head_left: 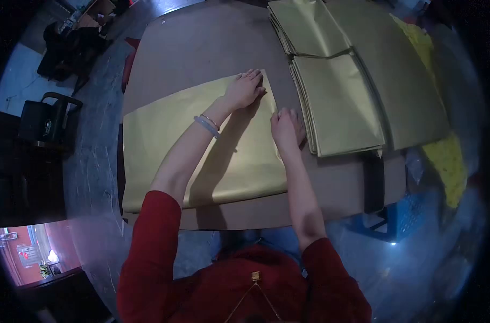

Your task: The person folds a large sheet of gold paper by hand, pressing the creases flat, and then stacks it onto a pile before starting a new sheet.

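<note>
A large gold paper sheet (164,140) lies on the brown table, its front edge rounded like a fold. My left hand (246,90) rests on the sheet near its far right corner, fingers stretched out and pressing down. Lower on the same side, my right hand (287,129) is curled at the sheet's right edge; its fingertips are partly hidden. Just right of that hand lies a stack of folded gold paper (336,107), its layered edges facing me. A second gold stack (309,27) sits behind it, touching it.
The brown table board (202,43) extends beyond the sheet. A wide gold-brown sheet (401,91) lies at the right, with yellow material (446,167) hanging past it. A blue plastic stool (398,220) stands below right. Black chairs (48,121) are on the left floor.
</note>
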A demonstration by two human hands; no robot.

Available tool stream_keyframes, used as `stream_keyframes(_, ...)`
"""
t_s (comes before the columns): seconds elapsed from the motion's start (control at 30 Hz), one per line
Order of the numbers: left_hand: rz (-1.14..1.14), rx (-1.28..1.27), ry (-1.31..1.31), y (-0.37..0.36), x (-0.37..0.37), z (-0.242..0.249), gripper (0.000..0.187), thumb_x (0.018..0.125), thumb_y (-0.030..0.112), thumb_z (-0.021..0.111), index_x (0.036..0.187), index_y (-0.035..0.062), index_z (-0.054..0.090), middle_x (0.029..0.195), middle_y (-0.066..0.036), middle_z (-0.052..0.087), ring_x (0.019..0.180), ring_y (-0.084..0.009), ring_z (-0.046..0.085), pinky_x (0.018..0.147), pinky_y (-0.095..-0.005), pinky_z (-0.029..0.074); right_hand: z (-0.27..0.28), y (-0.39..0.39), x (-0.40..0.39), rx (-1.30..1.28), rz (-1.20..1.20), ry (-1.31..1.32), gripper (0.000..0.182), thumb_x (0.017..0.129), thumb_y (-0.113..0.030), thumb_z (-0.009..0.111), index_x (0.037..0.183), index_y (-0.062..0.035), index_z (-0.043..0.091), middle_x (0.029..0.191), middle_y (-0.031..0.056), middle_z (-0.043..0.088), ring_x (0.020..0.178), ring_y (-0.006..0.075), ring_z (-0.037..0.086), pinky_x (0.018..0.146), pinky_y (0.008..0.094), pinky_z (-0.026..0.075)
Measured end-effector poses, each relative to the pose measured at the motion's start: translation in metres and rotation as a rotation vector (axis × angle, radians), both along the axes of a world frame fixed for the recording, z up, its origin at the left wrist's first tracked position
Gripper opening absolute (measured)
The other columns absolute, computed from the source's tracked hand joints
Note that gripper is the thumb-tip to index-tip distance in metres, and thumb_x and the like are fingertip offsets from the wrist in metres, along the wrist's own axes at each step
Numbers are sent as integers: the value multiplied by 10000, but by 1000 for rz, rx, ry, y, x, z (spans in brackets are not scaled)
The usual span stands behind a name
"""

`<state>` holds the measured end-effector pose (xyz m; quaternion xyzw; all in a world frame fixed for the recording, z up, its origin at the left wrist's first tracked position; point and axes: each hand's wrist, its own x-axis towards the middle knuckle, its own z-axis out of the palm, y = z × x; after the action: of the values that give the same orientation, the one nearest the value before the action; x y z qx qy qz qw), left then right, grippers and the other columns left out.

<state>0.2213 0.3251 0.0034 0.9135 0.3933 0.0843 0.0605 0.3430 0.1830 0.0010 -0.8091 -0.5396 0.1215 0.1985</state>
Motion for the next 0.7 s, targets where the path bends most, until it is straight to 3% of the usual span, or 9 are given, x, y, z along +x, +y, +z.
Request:
stream_keyframes(0.17, 8, -20, -2, 3, 1, -3, 499, 906, 317, 468, 1300, 14, 426, 1408, -139, 392, 1326, -291, 340, 1059, -421, 314, 0, -3, -6, 72, -72, 37, 241, 886, -283, 484, 939, -51, 523, 999, 154, 545, 932, 363, 570, 755, 526, 434)
stream_keyframes(0.2, 8, -19, -2, 4, 2, -3, 499, 906, 317, 468, 1300, 14, 426, 1408, -139, 392, 1326, -291, 340, 1059, -421, 314, 2, -3, -3, 11, -27, 77, 253, 885, -258, 503, 1007, -40, 540, 1067, 157, 537, 1043, 343, 531, 792, 515, 461)
stream_keyframes(0.7, -13, -50, -11, 6, 7, -4, 567, 880, 319, 516, 1336, 9, 386, 1428, -138, 363, 1313, -302, 358, 1043, -423, 344, 6, -1, -7, 11, -59, 38, 241, 879, -239, 494, 970, -26, 563, 1037, 159, 549, 1030, 345, 529, 819, 484, 458)
